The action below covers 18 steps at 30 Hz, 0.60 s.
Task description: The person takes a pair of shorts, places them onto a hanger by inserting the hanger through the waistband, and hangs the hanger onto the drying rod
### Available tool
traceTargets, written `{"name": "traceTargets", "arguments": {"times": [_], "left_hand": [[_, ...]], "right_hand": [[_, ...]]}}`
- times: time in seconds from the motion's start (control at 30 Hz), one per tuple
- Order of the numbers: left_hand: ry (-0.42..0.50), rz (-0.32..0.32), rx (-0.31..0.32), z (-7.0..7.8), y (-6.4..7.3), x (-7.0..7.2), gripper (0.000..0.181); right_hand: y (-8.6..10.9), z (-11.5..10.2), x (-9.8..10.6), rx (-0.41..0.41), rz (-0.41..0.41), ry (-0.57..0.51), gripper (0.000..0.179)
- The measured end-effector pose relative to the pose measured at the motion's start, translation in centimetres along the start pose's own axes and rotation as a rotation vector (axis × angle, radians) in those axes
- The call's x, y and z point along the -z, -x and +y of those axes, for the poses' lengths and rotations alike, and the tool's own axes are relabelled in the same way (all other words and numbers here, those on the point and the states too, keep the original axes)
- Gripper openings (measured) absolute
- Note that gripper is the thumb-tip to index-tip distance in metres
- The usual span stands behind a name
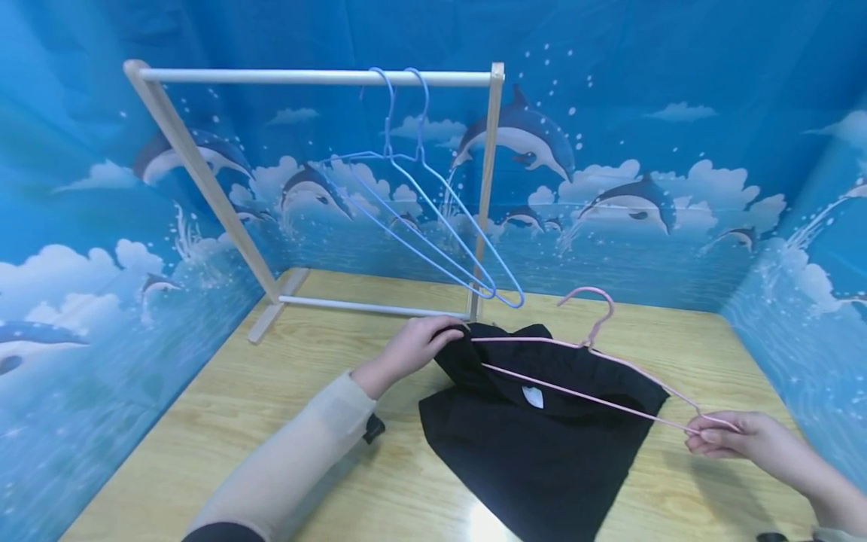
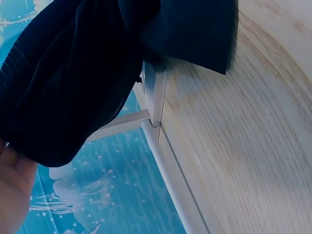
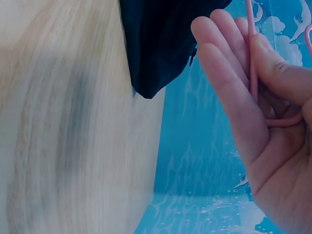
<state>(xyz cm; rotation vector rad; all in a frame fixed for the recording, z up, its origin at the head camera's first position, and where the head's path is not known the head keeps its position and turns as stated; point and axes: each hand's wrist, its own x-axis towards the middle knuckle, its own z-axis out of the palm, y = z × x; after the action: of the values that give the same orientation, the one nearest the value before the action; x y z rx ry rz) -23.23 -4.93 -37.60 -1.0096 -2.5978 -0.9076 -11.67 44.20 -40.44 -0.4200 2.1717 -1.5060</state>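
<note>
A black garment (image 1: 535, 452) with a white label (image 1: 533, 397) inside its opening hangs over the table. In the left wrist view its edge (image 2: 19, 63) looks gathered. My left hand (image 1: 425, 340) grips the garment's upper left edge, its fingers partly hidden by the cloth. A pink clothes hanger (image 1: 596, 335) has its left end inside the garment's opening, while its hook points up. Its right end sticks out past the cloth, and my right hand (image 1: 734, 435) holds it there between thumb and fingers. In the right wrist view the pink wire (image 3: 253, 63) crosses the fingers.
A rack with a white top bar (image 1: 271, 77) and wooden posts stands at the back left. Two blue hangers (image 1: 440, 218) hang from it, just behind the garment. The wooden table (image 1: 325, 369) ends at a blue dolphin-print backdrop (image 1: 677, 150) on three sides.
</note>
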Motion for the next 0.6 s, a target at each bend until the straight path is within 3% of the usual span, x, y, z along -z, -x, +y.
{"name": "traceTargets", "arguments": {"times": [0.17,0.3,0.47,0.6], "left_hand": [[-0.018,0.039,-0.039,0.0,0.0,0.0,0.021],[-0.023,0.078,-0.061,0.1,0.0,-0.1,0.021],[-0.007,0.146,-0.078,0.3,-0.1,-0.1,0.019],[-0.022,0.135,-0.081,0.6,-0.2,-0.1,0.019]], "right_hand": [[0.0,0.1,-0.5,0.083,0.009,-0.040,0.042],[0.3,0.2,-0.4,0.130,0.005,-0.066,0.046],[1.1,-0.2,-0.1,0.105,0.054,-0.039,0.047],[1.2,-0.5,-0.4,0.089,0.087,-0.008,0.043]]}}
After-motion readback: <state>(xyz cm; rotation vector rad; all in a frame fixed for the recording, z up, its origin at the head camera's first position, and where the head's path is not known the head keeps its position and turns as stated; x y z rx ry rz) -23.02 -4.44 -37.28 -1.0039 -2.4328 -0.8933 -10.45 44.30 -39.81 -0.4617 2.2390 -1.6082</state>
